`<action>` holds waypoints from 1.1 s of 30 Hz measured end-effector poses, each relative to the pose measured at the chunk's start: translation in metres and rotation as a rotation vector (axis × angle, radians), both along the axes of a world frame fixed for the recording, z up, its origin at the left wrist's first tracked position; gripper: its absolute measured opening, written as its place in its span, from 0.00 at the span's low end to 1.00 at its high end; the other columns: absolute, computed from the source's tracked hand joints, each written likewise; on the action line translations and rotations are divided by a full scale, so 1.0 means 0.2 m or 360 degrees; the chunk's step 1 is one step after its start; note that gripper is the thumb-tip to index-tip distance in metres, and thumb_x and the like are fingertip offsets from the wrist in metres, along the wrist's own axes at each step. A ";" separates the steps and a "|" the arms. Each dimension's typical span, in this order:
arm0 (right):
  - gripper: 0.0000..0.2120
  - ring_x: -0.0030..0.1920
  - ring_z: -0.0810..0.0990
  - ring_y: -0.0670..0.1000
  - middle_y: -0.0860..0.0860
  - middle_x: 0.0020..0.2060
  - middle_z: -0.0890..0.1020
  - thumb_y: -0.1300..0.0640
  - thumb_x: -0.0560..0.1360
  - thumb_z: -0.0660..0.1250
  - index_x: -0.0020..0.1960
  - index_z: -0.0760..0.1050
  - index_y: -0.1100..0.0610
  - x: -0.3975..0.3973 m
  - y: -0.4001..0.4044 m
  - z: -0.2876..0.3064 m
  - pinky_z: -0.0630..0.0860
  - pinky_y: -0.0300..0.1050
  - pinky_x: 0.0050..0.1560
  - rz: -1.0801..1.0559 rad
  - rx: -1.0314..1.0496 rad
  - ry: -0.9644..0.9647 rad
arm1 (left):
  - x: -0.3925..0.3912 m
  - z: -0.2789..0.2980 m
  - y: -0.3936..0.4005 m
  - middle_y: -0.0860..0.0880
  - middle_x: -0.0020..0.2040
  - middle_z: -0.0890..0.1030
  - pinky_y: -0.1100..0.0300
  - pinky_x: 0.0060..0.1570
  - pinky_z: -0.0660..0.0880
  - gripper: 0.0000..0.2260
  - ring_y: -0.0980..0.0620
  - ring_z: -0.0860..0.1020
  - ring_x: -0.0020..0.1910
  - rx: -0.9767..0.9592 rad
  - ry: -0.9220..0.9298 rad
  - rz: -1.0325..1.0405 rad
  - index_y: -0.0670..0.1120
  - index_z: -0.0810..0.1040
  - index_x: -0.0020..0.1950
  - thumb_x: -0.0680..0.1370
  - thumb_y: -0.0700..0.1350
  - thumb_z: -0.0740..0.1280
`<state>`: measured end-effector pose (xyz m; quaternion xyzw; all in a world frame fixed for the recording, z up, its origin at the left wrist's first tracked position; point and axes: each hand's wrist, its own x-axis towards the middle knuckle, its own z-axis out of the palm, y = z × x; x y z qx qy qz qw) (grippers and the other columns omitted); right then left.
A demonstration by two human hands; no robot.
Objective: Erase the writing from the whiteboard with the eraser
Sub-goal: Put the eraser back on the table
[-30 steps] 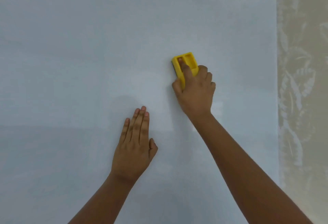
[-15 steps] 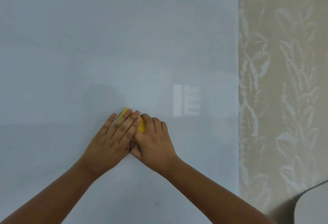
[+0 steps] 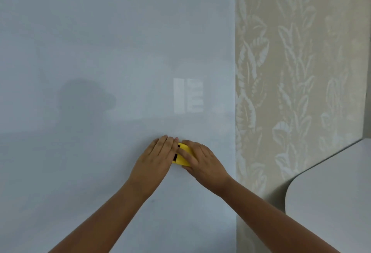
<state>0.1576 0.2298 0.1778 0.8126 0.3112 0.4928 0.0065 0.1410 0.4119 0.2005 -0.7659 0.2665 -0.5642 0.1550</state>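
Both hands on the eraser (image 3: 183,157), near the whiteboard's (image 3: 100,52) right edge.
Eraser's long axis runs roughly vertical; right hand (image 3: 202,162) grips it, left hand's (image 3: 154,160) flat fingers touch it.

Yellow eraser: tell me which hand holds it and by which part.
The right hand presses the yellow eraser against the whiteboard, fingers over its back. The left hand lies over its left end.

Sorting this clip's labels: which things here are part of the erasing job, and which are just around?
Job: whiteboard, yellow eraser, left hand, right hand.
Around: leaf-patterned wall, pale rounded tabletop.
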 end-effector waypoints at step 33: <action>0.29 0.65 0.66 0.54 0.52 0.70 0.65 0.44 0.77 0.59 0.74 0.52 0.49 -1.35 -1.68 -0.80 0.64 0.48 0.66 -0.1412 0.0171 0.1267 | -0.55 -0.95 -1.93 0.50 0.71 0.64 0.63 0.65 0.62 0.28 0.52 0.64 0.68 0.0387 0.1375 -0.1094 0.46 0.55 0.75 0.79 0.52 0.62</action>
